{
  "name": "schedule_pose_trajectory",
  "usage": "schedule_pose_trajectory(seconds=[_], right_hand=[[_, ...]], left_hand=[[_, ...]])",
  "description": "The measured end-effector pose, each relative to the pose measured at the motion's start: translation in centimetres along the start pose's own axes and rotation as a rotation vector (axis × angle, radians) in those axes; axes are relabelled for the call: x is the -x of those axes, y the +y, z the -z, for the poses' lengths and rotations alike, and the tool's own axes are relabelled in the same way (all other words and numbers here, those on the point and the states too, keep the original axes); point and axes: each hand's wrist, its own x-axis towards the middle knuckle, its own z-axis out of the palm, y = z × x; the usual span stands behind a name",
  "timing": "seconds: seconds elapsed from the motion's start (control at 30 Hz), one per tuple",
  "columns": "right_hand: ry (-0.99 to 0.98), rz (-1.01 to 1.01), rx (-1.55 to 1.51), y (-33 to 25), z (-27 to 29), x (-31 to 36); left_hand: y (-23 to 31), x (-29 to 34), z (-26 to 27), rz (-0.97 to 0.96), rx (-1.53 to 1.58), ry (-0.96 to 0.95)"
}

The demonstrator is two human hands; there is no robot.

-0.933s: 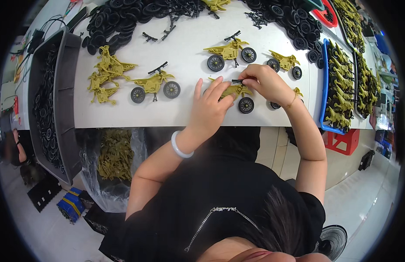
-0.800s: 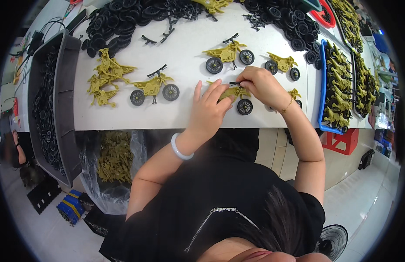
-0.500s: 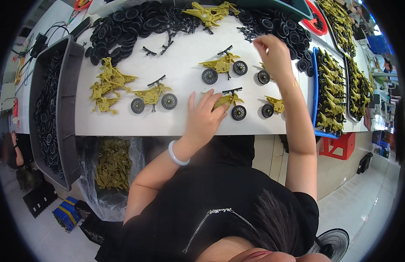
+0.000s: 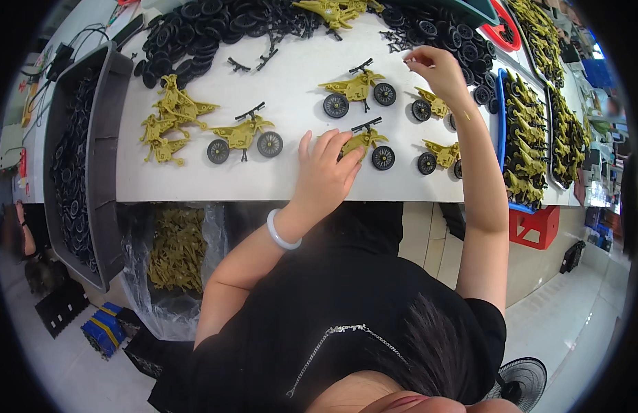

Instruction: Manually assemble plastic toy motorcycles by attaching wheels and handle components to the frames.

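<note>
My left hand [image 4: 326, 168] is closed over the rear of a yellow-green toy motorbike [image 4: 360, 142], hiding its back wheel. That bike's black handlebar and front wheel show past my fingers. My right hand [image 4: 436, 72] is raised at the far right of the table, thumb and fingertips pinched on a small dark part [image 4: 407, 62]. Behind those fingertips lie small black parts [image 4: 394, 40]. Beneath my right hand and forearm are two toy motorbikes without visible handlebars, a far one [image 4: 432, 103] and a near one [image 4: 439, 155]. Two more with handlebars stand upright, one beyond [image 4: 352, 88] and one left [image 4: 242, 135].
Piles of black wheels [image 4: 188, 38] line the far edge. Yellow-green bodies [image 4: 171, 113] lie at the left beside a grey bin [image 4: 109, 172] of black parts. A blue tray [image 4: 502, 138] of bikes stands right. Below the table is a bag of yellow-green parts [image 4: 178, 251].
The view has shifted slightly. My right hand has turned, so its pinched fingertips now show at the small black parts. My left hand stays on the same toy motorbike.
</note>
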Motion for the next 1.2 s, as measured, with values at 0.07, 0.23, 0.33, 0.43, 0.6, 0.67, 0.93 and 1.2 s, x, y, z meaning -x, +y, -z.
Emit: schedule_pose_trajectory(seconds=[0.07, 0.23, 0.33, 0.43, 0.6, 0.67, 0.93, 1.2], right_hand=[[-0.032, -0.045, -0.202, -3.2, 0.8, 3.9], [0.008, -0.027, -0.165, -4.2, -1.4, 10.6], [0.215, -0.064, -0.008, -3.0, -1.7, 9.9], [0.150, 0.018, 0.045, -3.3, -1.4, 9.7], [-0.092, -0.045, 0.150, -4.6, -2.8, 10.6], [-0.152, -0.067, 0.136, -4.5, -3.3, 10.7], [0.030, -0.111, 0.086, -7.2, -3.4, 13.8], [0.126, 0.076, 0.073, -7.6, -7.7, 16.5]], left_hand=[[0.0, 0.1, 0.3, -0.011, -0.022, 0.012], [0.0, -0.1, 0.0, -0.025, -0.039, 0.014], [0.0, -0.1, 0.0, -0.032, -0.052, 0.019], [-0.2, 0.1, 0.0, -0.033, -0.036, 0.031], [0.1, 0.0, 0.2, -0.021, -0.005, 0.028], [0.0, 0.0, 0.3, -0.020, 0.010, 0.035], [-0.2, 0.1, 0.2, 0.003, 0.003, 0.035], [-0.2, 0.2, 0.0, -0.008, -0.037, 0.045]])
